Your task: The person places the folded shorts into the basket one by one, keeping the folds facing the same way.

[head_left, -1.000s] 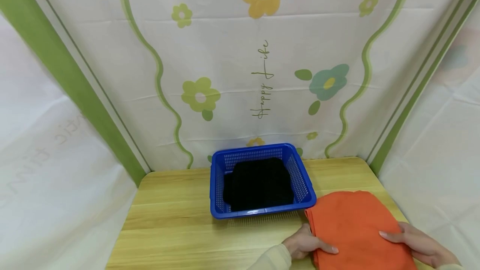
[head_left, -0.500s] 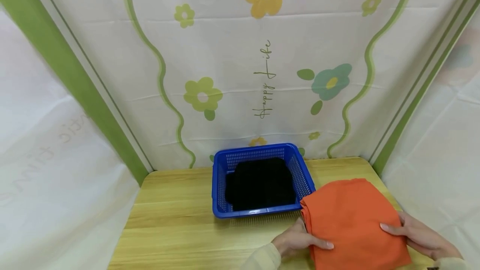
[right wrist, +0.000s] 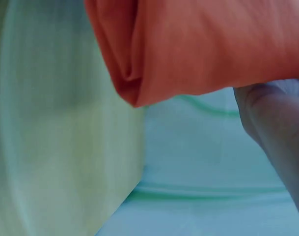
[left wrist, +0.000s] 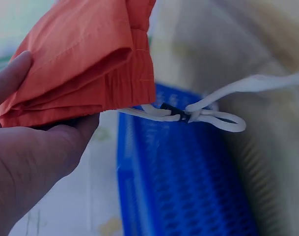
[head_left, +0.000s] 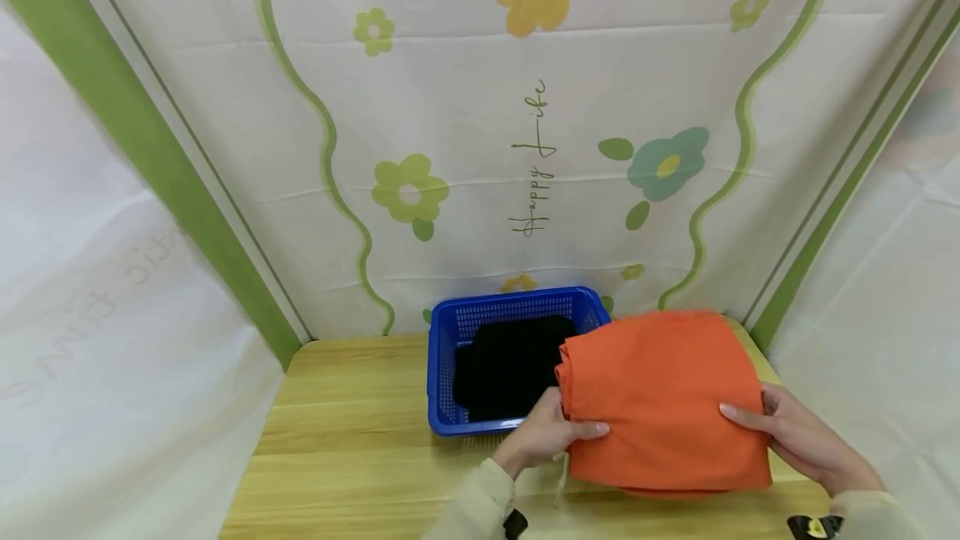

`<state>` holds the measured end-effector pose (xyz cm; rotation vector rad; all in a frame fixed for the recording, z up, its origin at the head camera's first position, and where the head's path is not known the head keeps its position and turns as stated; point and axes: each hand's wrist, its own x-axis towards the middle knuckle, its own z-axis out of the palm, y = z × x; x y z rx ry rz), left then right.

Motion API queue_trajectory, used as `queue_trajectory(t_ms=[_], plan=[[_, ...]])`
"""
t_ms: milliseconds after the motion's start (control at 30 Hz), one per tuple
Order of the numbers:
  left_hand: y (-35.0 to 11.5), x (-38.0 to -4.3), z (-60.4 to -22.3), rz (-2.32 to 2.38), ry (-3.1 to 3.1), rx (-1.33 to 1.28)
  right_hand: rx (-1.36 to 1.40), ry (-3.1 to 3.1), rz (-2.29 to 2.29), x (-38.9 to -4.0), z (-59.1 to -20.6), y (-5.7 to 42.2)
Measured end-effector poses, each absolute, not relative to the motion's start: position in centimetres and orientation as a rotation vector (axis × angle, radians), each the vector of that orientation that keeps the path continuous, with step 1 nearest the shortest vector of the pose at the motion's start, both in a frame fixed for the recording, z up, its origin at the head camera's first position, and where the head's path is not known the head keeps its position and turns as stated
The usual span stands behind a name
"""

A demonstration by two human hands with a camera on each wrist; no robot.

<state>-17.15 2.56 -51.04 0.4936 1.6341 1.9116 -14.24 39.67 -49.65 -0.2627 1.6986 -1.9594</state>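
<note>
Both hands carry a folded orange garment (head_left: pixel 663 407) above the table, in front of and partly over the basket's right side. My left hand (head_left: pixel 543 433) grips its left edge, thumb on top and fingers underneath. At the opposite edge my right hand (head_left: pixel 810 440) holds it the same way. In the left wrist view, a gathered band (left wrist: pixel 134 81) shows at the folded edge. From there hangs a white drawstring (left wrist: pixel 225 123) with a small dark piece on it. Stacked layers of the garment face the left hand; the fingers beneath are mostly hidden.
A blue plastic basket (head_left: pixel 437 357) with mesh walls stands at the table's back, holding folded black fabric (head_left: pixel 502 365). The garment covers the basket's right front corner. A light wooden table (head_left: pixel 337 440) lies below, with printed white curtains (head_left: pixel 465 107) behind and at both sides.
Both hands have raised the orange garment and moved it left and away from me, so it now overlaps the basket's right part. The drawstring has come into sight below it.
</note>
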Motion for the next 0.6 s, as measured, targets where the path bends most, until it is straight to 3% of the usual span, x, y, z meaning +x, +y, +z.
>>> queue_trajectory(t_ms=[600], plan=[[-5.8, -22.1, -43.6, 1.964, 1.898, 0.622, -0.319, 2.23, -2.098, -18.7, -43.1, 30.5]])
